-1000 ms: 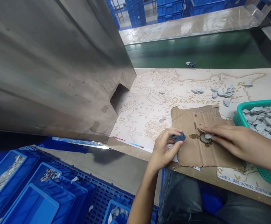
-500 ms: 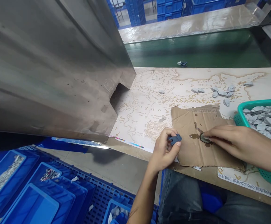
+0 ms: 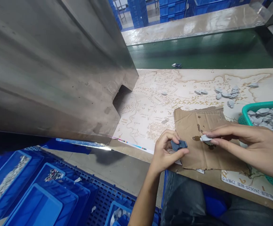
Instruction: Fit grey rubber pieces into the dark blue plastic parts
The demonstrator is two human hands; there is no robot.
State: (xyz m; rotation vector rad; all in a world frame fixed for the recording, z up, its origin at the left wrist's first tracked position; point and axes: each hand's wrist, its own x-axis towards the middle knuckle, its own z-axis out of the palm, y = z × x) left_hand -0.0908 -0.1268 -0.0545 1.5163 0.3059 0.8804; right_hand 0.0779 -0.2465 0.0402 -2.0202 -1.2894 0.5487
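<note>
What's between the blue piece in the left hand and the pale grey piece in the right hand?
In the head view, the blue piece and the pale grey piece have only brown cardboard between them, marked by a dark brown stain.

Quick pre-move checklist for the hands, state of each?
1. Left hand grip on the dark blue piece: ok, held in the fingers.
2. Right hand grip on the pale grey piece: ok, pinched between the fingertips.
3. Cardboard sheet free of stains: not ok, a brown stain sits beside the grey piece.
4. All grey pieces inside the teal basket: not ok, loose grey pieces lie on the printed map.
5. Underside of the dark blue piece: cannot tell, fingers hide it.
</note>
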